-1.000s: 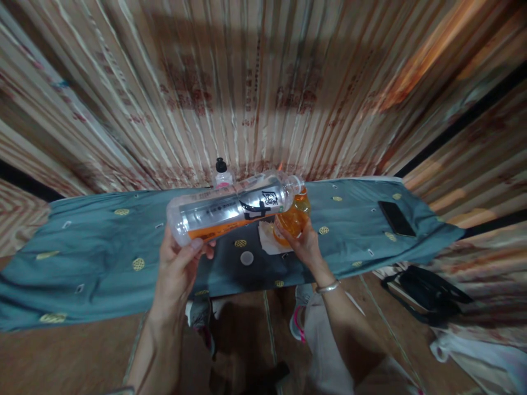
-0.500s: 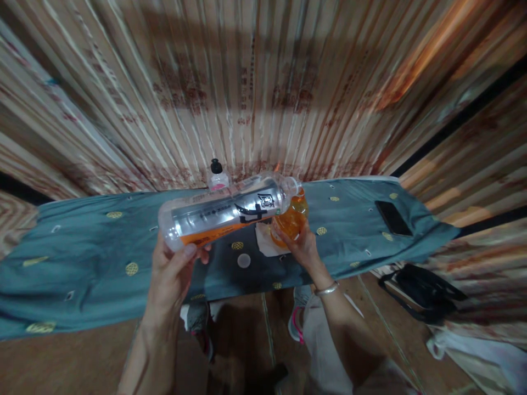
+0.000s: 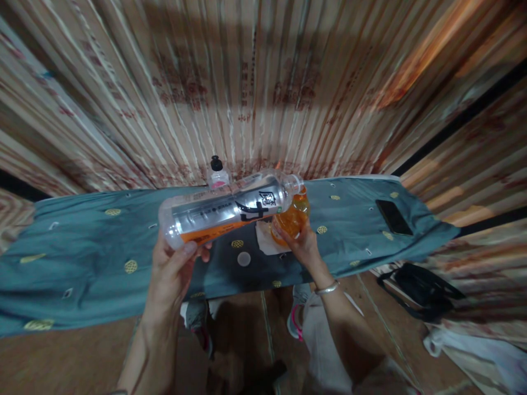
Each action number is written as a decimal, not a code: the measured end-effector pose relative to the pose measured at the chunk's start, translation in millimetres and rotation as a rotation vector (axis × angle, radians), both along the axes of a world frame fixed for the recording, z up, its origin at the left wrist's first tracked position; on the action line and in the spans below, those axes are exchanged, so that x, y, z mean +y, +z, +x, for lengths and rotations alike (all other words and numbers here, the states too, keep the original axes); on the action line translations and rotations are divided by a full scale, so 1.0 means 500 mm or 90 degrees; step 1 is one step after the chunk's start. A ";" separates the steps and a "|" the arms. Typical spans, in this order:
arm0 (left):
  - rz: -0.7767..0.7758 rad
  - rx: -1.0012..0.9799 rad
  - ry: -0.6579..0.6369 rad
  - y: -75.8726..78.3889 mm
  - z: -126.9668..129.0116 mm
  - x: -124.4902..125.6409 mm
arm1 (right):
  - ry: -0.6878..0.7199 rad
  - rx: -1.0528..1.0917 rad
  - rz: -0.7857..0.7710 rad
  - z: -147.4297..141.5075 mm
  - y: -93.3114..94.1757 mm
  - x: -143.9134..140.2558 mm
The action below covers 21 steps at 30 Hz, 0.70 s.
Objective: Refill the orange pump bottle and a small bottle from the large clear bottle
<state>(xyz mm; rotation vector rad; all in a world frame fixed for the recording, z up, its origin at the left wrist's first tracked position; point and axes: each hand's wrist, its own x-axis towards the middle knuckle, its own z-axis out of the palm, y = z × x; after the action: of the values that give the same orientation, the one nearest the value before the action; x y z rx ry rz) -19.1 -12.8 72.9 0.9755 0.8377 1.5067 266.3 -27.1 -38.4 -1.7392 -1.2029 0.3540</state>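
- Striped, pleated curtain fabric in beige and rust fills the background of the head view; before it stands a long surface draped in a teal cloth with small yellow motifs [image 3: 102,241].
- A large clear plastic bottle with a silver-and-orange label [image 3: 224,211] is held nearly level above the surface, its mouth meeting a small rounded clear container of orange liquid [image 3: 291,220].
- The left hand [image 3: 175,269] is wrapped around the bottle's base end, fingers [image 3: 190,248] clenched on it.
- The right hand [image 3: 303,247] is closed on the container from below; a silver bangle [image 3: 328,287] is worn at the wrist.
- The bottle is judged light, thin-walled and easily dented, its film label slick; the base end seems the steadier place for a grip. The filled container is judged heavier and prone to spilling.
- A white paper napkin [image 3: 265,241], a pale round cap [image 3: 244,259], a small black-capped bottle [image 3: 217,174] and a black phone [image 3: 393,216] lie on the cloth.
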 end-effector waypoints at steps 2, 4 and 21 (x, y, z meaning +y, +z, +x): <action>0.004 -0.002 -0.002 0.001 0.000 0.000 | -0.005 -0.004 -0.005 0.000 0.000 0.000; 0.007 -0.004 -0.001 0.002 0.001 0.001 | -0.009 -0.004 -0.009 0.001 0.001 0.000; 0.036 0.010 0.001 0.007 0.000 -0.003 | 0.007 -0.002 0.004 0.004 -0.003 -0.001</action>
<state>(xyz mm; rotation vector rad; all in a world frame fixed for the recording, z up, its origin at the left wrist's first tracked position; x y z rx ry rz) -18.8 -14.1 76.4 1.0288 0.8107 1.5322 268.2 -27.3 -40.1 -1.7288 -1.2140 0.3536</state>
